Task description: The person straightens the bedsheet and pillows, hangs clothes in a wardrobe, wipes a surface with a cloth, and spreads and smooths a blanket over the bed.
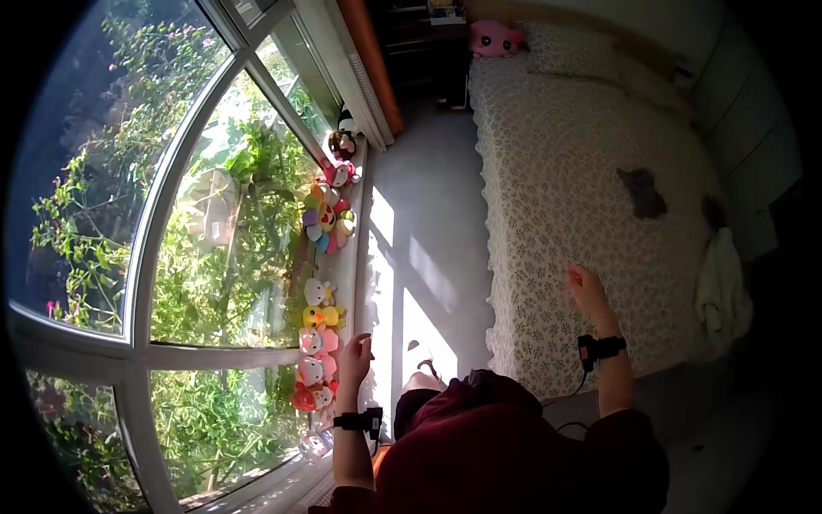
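Note:
My left hand [354, 358] hovers beside the row of plush toys on the windowsill, its fingers loosely bent and apart, with nothing seen in it. Nearest to it are a pink-and-white plush toy [317, 340] and a yellow duck plush [322, 316]. Over the near part of the bed [548, 197] hangs my right hand [587, 289], fingers half curled and apart, holding nothing that I can see. Each wrist wears a black strap with a small device and a cable.
A large window [141, 257] fills the left side. More toys line the sill, among them a flower-shaped plush [326, 218]. On the bed lie a dark grey item [642, 193], a pale cloth [723, 283] and a pink plush [497, 40]. Grey floor [432, 171] runs between.

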### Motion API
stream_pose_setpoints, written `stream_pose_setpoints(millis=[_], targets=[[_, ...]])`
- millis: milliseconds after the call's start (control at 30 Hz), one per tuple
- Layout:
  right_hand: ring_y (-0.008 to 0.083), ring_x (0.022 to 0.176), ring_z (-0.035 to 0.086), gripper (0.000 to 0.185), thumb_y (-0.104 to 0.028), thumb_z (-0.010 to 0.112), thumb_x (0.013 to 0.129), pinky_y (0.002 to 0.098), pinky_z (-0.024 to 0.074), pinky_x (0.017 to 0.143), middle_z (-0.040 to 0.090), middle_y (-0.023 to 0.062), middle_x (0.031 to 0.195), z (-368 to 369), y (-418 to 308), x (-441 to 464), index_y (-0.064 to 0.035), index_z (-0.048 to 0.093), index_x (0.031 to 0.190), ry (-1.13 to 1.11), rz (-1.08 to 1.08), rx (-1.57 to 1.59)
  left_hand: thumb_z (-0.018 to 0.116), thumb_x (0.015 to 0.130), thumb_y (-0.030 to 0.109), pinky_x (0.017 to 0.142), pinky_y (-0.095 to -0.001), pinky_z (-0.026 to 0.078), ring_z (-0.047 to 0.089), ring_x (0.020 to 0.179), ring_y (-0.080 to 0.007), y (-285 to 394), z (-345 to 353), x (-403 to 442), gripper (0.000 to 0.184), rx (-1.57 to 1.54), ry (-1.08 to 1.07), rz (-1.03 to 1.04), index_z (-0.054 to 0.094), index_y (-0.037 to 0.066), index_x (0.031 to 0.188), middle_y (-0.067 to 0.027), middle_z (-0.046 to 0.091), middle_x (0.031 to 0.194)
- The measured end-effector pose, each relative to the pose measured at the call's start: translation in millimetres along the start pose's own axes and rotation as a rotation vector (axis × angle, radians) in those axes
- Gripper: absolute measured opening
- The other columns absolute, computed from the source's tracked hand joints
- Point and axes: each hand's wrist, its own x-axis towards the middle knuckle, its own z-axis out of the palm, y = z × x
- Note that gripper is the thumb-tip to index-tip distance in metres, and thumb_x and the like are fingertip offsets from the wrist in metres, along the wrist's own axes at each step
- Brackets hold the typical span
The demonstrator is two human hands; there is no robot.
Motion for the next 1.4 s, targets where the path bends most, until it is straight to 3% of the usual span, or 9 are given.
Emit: stream_pose_setpoints(millis=[133,333,467,533,633,733,900,1167,1400], targets=[[0.0268,0.105,0.055,0.031,-0.023,0.049,0.093,0.0356,0.0461,0.088,0.057,0.0146,0.115,-58,-11,-8,-0.0048,0.054,0.118,0.16,0.247,-0.102,0.053,0.089,0.024,0.053,-0.0301,0.047,0.062,0.056,-0.0174,24,-6,159,0.025,0.021,-0.18,0.091,0.06,0.004,0.103,-0.0098,0.062,0.062],[0.0183,0.09,0.058,0.03,-0.028,0.048,0.095,0.036,0.0477,0.081,0.058,0.0078,0.098,-192,-2,-33,-0.0022,0.054,0.11,0.06,0.321,0.142,0.053,0.089,0.025,0.056,-0.0333,0.047,0.063,0.057,-0.0221,147,15,316,0.024,0.197,-0.45,0.259,0.06,0.009,0.105,-0.0098,0.062,0.06],[0.0129,0.082,0.052,0.037,-0.03,0.048,0.095,0.03,0.0445,0.074,0.056,0.0039,0.098,-312,-31,15,-0.0049,0.049,0.122,0.279,0.742,-0.405,0.053,0.089,0.025,0.056,-0.0332,0.047,0.063,0.056,-0.022,183,8,390,0.024,0.309,-0.513,0.254,0.06,0.009,0.106,-0.0087,0.062,0.06],[0.0092,0.079,0.049,0.038,-0.029,0.05,0.094,0.027,0.0421,0.073,0.054,0.0007,0.093,-368,-22,56,-0.0045,0.048,0.123,0.474,0.161,-0.322,0.054,0.089,0.025,0.056,-0.0329,0.047,0.063,0.057,-0.0217,201,-14,425,0.025,0.369,-0.507,0.202,0.06,0.009,0.106,-0.0088,0.062,0.061],[0.011,0.081,0.051,0.036,-0.024,0.05,0.094,0.0259,0.0428,0.075,0.057,0.0025,0.1,-429,-86,199,-0.003,0.049,0.123,0.54,0.206,-0.537,0.054,0.088,0.024,0.056,-0.0315,0.047,0.064,0.06,-0.0209,223,-71,472,0.026,0.397,-0.507,0.071,0.059,0.008,0.108,-0.0098,0.062,0.062],[0.0176,0.125,0.04,0.05,-0.036,0.044,0.095,0.033,0.0356,0.101,0.041,0.0067,0.136,-444,-186,355,-0.0067,0.037,0.135,0.476,0.084,-0.214,0.054,0.089,0.019,0.055,-0.0274,0.046,0.063,0.06,-0.0155,284,-122,534,0.026,0.448,-0.526,0.009,0.058,0.005,0.111,-0.0078,0.062,0.062],[0.0186,0.105,0.057,0.049,-0.04,0.048,0.093,0.0313,0.0457,0.091,0.052,0.0065,0.123,-427,-260,619,-0.0074,0.045,0.13,0.361,-0.272,-0.352,0.051,0.091,0.014,0.054,-0.0242,0.043,0.056,0.058,-0.0086,443,-141,696,0.025,0.445,-0.509,0.142,0.057,0.003,0.112,-0.0031,0.057,0.061],[0.0151,0.083,0.06,0.042,-0.036,0.048,0.093,0.0293,0.0511,0.073,0.063,0.0089,0.097,-346,-339,874,-0.0016,0.053,0.117,0.517,-0.274,0.261,0.051,0.093,0.021,0.058,-0.0204,0.041,0.051,0.061,-0.0053,673,52,1018,0.025,0.148,-0.67,0.77,0.058,0.002,0.108,0.0003,0.056,0.067],[0.0173,0.084,0.061,0.045,-0.034,0.049,0.092,0.031,0.0523,0.072,0.061,0.0107,0.103,-355,-279,1012,-0.0014,0.048,0.124,0.746,0.084,0.853,0.051,0.09,0.024,0.054,-0.0228,0.043,0.056,0.063,-0.0095,764,300,1198,0.025,0.022,-0.759,0.815,0.059,0.002,0.099,-0.0027,0.06,0.07]])
